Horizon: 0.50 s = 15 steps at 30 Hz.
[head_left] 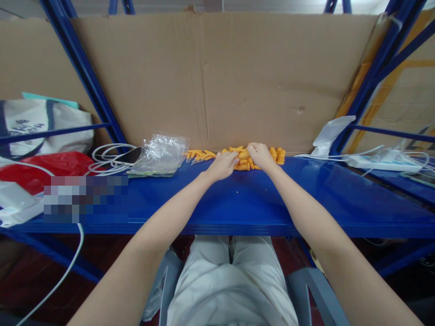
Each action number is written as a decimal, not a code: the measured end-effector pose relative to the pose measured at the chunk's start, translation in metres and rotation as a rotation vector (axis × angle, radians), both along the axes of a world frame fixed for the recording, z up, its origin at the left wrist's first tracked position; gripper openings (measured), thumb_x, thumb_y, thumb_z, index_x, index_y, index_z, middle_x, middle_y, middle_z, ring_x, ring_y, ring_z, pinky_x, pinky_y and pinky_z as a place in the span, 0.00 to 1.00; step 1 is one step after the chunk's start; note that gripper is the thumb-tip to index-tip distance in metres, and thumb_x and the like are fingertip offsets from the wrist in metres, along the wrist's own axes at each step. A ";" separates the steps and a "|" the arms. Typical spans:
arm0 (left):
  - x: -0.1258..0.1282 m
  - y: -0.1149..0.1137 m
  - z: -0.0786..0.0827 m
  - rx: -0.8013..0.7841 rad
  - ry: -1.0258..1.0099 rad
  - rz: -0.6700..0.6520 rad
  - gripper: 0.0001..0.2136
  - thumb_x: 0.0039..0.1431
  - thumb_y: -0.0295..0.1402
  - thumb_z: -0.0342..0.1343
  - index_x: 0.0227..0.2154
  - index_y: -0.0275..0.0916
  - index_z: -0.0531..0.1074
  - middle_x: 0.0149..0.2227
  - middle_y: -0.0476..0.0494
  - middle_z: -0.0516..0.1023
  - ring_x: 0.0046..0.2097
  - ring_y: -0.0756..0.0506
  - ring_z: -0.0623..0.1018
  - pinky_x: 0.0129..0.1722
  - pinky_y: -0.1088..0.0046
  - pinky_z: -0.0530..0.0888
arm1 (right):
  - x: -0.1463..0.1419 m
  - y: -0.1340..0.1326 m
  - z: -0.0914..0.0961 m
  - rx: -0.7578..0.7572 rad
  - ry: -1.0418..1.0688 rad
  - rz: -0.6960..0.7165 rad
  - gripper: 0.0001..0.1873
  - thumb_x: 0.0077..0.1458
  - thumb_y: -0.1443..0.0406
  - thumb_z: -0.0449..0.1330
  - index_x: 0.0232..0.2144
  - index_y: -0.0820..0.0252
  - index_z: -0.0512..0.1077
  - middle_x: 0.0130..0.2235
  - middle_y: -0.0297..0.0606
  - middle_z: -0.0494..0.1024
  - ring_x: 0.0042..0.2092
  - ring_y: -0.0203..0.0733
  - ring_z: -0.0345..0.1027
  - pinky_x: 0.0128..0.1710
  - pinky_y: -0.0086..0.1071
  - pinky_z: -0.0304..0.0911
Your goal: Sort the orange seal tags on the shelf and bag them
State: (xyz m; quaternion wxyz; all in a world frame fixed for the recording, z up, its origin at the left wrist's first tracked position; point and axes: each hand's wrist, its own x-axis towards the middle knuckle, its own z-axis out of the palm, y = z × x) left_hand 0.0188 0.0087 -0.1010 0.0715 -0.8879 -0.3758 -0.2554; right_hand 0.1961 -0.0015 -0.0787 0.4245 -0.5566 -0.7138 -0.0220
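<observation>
A heap of small orange pieces (pixel 277 155) lies at the back of the blue shelf (pixel 244 199), against the cardboard wall. More orange pieces with small metal chains (pixel 199 156) trail off to the left of the heap. My left hand (pixel 222 165) rests at the heap's left side, fingers curled onto the pieces. My right hand (pixel 260 155) lies on top of the heap with its fingers bent down into it. What either hand grips is hidden among the pieces.
Clear plastic bags (pixel 159 154) lie left of the heap, beside a phone (pixel 129 156) and coiled white cables (pixel 105 158). A red bag (pixel 50 167) and a tote bag (pixel 37 124) sit far left. A white power strip (pixel 380 162) and white pouch (pixel 331 133) are on the right.
</observation>
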 end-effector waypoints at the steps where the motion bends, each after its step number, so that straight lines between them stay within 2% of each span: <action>1: 0.000 0.003 0.000 -0.028 -0.032 -0.033 0.10 0.69 0.33 0.44 0.43 0.38 0.71 0.44 0.39 0.79 0.50 0.39 0.76 0.50 0.62 0.68 | 0.000 -0.002 0.001 0.017 -0.031 -0.005 0.16 0.59 0.62 0.46 0.20 0.54 0.61 0.22 0.33 0.64 0.31 0.40 0.61 0.31 0.30 0.52; 6: -0.002 0.017 -0.001 -0.229 -0.188 -0.268 0.10 0.70 0.36 0.47 0.36 0.37 0.69 0.38 0.43 0.78 0.41 0.44 0.76 0.45 0.68 0.71 | 0.000 -0.007 0.003 0.023 -0.143 -0.049 0.17 0.60 0.64 0.45 0.21 0.56 0.65 0.22 0.34 0.66 0.29 0.40 0.61 0.31 0.31 0.50; 8: -0.003 0.019 -0.002 -0.287 -0.214 -0.323 0.12 0.69 0.38 0.47 0.35 0.36 0.70 0.37 0.44 0.77 0.40 0.45 0.76 0.43 0.69 0.71 | 0.000 -0.007 0.003 0.020 -0.173 -0.065 0.17 0.60 0.65 0.45 0.22 0.57 0.68 0.23 0.35 0.68 0.29 0.40 0.61 0.31 0.31 0.50; 11: -0.003 0.018 -0.003 -0.240 -0.206 -0.288 0.11 0.69 0.37 0.48 0.36 0.36 0.71 0.37 0.44 0.78 0.41 0.44 0.76 0.44 0.68 0.71 | 0.001 -0.008 0.004 0.016 -0.214 -0.072 0.18 0.62 0.65 0.46 0.25 0.59 0.72 0.25 0.36 0.72 0.29 0.40 0.63 0.31 0.31 0.50; 15: -0.008 0.016 -0.005 -0.035 -0.079 -0.107 0.10 0.67 0.30 0.47 0.40 0.37 0.74 0.42 0.39 0.80 0.48 0.40 0.77 0.51 0.60 0.70 | -0.002 -0.014 0.008 -0.073 -0.329 -0.064 0.18 0.65 0.62 0.49 0.31 0.60 0.76 0.31 0.39 0.79 0.34 0.41 0.69 0.34 0.31 0.54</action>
